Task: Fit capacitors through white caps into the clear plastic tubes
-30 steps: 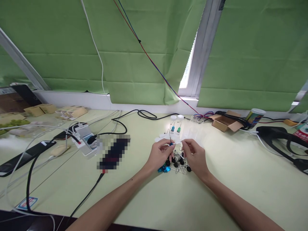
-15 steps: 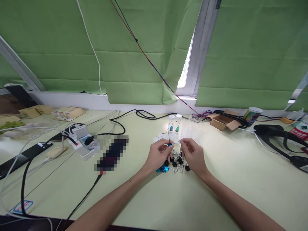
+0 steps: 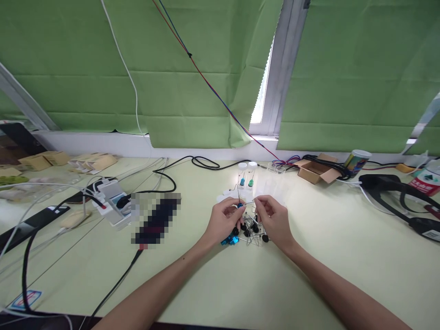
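My left hand [image 3: 224,219] pinches a small blue metal part [image 3: 239,206] between thumb and fingertips. A thin bent wire [image 3: 237,193] rises from that part. My right hand [image 3: 275,219] is closed on the far end of a thin metal rod [image 3: 249,203], which runs across to the blue part; whether it sits inside the part I cannot tell. Under both hands lies a pile of bent metal wires [image 3: 253,239] with round black knobs [image 3: 265,238]. Several loose blue metal pieces [image 3: 229,240] rest beside the pile, below my left hand.
Two small clear containers with white caps stand behind my hands, near a blue tip [image 3: 242,182] and a green tip [image 3: 250,183]. Further back right are an open cardboard box [image 3: 316,172] and a can [image 3: 357,162]. A power strip [image 3: 115,204] and cables lie left; a black headset [image 3: 385,188] lies right.
The whole view has shifted slightly, so everything appears a little further left. Both hands keep their grips on the blue part and the rod, with hardly any movement between them.
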{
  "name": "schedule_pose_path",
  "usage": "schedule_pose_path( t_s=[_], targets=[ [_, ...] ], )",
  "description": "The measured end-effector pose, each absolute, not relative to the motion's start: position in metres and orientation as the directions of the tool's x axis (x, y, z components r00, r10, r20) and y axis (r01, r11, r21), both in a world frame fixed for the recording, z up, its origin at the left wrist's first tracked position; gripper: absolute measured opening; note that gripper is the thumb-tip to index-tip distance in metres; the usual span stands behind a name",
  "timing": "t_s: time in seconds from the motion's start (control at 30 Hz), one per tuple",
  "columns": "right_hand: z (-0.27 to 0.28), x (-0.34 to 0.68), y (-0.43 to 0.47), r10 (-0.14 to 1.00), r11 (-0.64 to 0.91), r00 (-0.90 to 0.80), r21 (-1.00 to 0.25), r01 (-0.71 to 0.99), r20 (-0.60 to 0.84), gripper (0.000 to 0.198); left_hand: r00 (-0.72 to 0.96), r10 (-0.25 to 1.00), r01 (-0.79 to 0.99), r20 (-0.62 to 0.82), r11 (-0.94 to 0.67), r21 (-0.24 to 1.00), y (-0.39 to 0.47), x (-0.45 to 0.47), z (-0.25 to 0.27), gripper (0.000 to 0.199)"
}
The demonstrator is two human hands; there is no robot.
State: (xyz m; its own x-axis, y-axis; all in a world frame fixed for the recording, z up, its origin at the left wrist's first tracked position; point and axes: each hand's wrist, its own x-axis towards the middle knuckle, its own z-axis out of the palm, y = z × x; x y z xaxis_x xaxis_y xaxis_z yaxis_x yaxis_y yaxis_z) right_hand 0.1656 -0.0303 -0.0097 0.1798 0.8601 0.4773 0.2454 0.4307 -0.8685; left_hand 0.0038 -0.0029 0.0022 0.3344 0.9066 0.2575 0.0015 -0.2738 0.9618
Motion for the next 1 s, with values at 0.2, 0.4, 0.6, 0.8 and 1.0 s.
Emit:
schedule_pose_path(
  t_s=[0.2, 0.4, 0.6, 0.8, 1.0],
  targets=[
    [-0.0086, 0.1656, -0.0309, 0.864, 0.431, 0.175, -0.873, 0.229, 0.472, 0.022, 0.333, 0.906, 0.003, 0.263, -0.280, 0.960, -0.0031, 0.0031, 0.0015, 0.023],
    [-0.0082, 0.1663, -0.0290, 0.881, 0.416, 0.171, -0.894, 0.167, 0.442, 0.024, 0.338, 0.903, -0.004, 0.266, -0.281, 0.960, -0.0020, 0.0036, 0.0008, 0.024],
    [-0.0087, 0.1661, -0.0299, 0.886, 0.409, 0.167, -0.899, 0.156, 0.432, 0.024, 0.329, 0.909, 0.004, 0.257, -0.274, 0.962, -0.0017, 0.0030, 0.0006, 0.025],
    [-0.0097, 0.1666, -0.0308, 0.891, 0.399, 0.167, -0.904, 0.151, 0.422, 0.024, 0.332, 0.905, 0.007, 0.265, -0.283, 0.959, -0.0020, 0.0039, 0.0000, 0.026],
    [-0.0091, 0.1671, -0.0310, 0.895, 0.393, 0.162, -0.907, 0.151, 0.415, 0.025, 0.329, 0.907, 0.012, 0.261, -0.281, 0.960, -0.0028, 0.0042, 0.0000, 0.026]
  ],
)
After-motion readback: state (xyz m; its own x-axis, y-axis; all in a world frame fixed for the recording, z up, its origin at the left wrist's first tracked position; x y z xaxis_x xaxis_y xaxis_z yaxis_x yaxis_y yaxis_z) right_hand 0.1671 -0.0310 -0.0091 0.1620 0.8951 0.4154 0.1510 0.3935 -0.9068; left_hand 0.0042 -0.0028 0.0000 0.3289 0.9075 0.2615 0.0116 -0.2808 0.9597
